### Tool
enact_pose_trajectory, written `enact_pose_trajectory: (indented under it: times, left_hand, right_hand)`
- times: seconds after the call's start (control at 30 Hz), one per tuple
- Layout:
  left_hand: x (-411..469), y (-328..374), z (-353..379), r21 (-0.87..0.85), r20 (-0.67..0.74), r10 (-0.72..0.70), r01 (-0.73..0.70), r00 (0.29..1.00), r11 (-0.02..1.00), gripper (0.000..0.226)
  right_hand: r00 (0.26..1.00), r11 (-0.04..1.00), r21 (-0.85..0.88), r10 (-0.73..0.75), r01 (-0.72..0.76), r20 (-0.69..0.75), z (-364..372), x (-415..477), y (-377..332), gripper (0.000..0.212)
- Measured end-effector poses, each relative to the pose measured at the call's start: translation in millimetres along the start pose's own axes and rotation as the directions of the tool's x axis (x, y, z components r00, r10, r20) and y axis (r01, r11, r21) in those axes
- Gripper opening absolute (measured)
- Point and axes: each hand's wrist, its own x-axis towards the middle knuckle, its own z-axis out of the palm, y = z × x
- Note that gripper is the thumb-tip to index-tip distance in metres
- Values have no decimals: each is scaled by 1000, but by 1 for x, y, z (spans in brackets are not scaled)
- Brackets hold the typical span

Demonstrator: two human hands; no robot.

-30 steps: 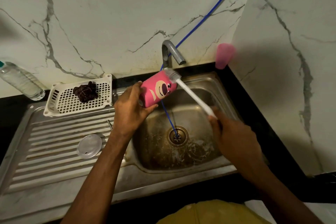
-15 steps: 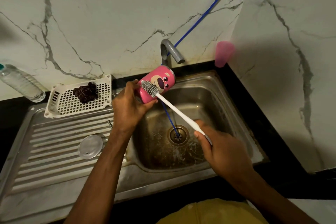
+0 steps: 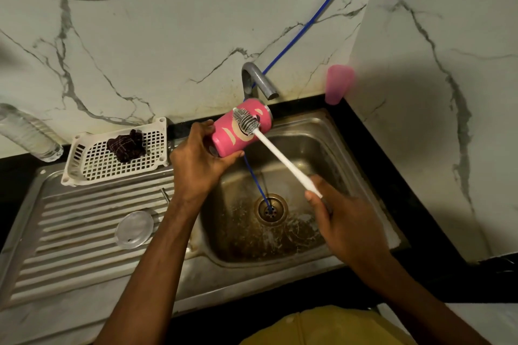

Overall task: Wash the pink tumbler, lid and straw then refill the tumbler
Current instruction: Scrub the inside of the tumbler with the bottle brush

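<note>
Pink tumbler (image 3: 224,145), held on its side over the 11 o'clock corner of the sink (image 3: 322,154), just below the tap (image 3: 256,78); its glossy printed wall is met by the grey head of a bottle brush (image 3: 280,156). Its 8 o'clock end is gripped by the left hand (image 3: 196,159); the brush handle is clasped by the right hand (image 3: 344,221) at 4 o'clock. Outer scrubbing is judged in hand (a rinse is called for next).
</note>
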Motion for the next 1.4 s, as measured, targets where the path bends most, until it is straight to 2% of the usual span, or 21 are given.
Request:
enact_pose_trajectory:
  times: [0.17, 0.23, 0.33, 0.43, 0.53, 0.63, 0.7, 0.83, 0.9, 1.0, 1.17, 1.27, 1.4]
  left_hand:
    - [5, -4, -5, 16, 15, 24, -25, 1000, 1000, 77]
    - [4, -7, -5, 31, 37, 59, -60, 998, 998, 76]
    - [0, -7, -4, 39, 71, 118, -121, 990, 992, 78]
    - [1, -8, -7, 87, 65, 230, -235, 971, 968, 76]
    - [6, -18, -12, 137, 33, 421, -421, 906, 896, 60]
    - [8, -28, -16, 158, 54, 536, -538, 842, 828, 46]
    - [8, -32, -19, 175, 95, 577, -584, 811, 793, 39]
    - [8, -37, -25, 181, 167, 680, -700, 714, 691, 28]
    - [9, -37, -30, 185, 184, 728, -750, 661, 635, 23]
    - [17, -30, -39, 185, 159, 761, -776, 629, 603, 20]
    - [21, -23, -42, 176, 119, 777, -783, 619, 597, 28]
    - [19, -21, -37, 151, 136, 773, -784, 619, 602, 31]
    - [15, -16, -28, 141, 152, 775, -790, 613, 597, 30]
  right_hand:
    - [999, 998, -46, -46, 47, 23, 0, -3, 1, 44]
    - [1000, 996, -90, 20, -20, -3, -1, 6, 11, 46]
    - [988, 986, -57, 155, -154, 0, -4, 15, 31, 47]
    - [998, 997, 47, 56, -56, -3, 2, 6, 20, 45]
    - [999, 998, 51, -37, 36, 5, 5, -14, 5, 38]
    - [997, 997, 48, -58, 55, 51, 2, -17, 7, 45]
    - [998, 998, 43, -50, 48, 34, 2, -18, 10, 45]
    - [997, 995, 58, 79, -78, -21, -4, -11, 20, 40]
    - [998, 995, 89, 56, -55, -8, -6, -12, 16, 39]
    - [1000, 984, 179, -3, 2, 8, -4, -21, 0, 36]
    - [1000, 982, 189, -17, 15, 12, -8, -21, -5, 38]
    - [998, 992, 119, 45, -41, -33, -13, -14, 1, 41]
    - [990, 981, 132, 142, -141, 3, -15, -3, 7, 44]
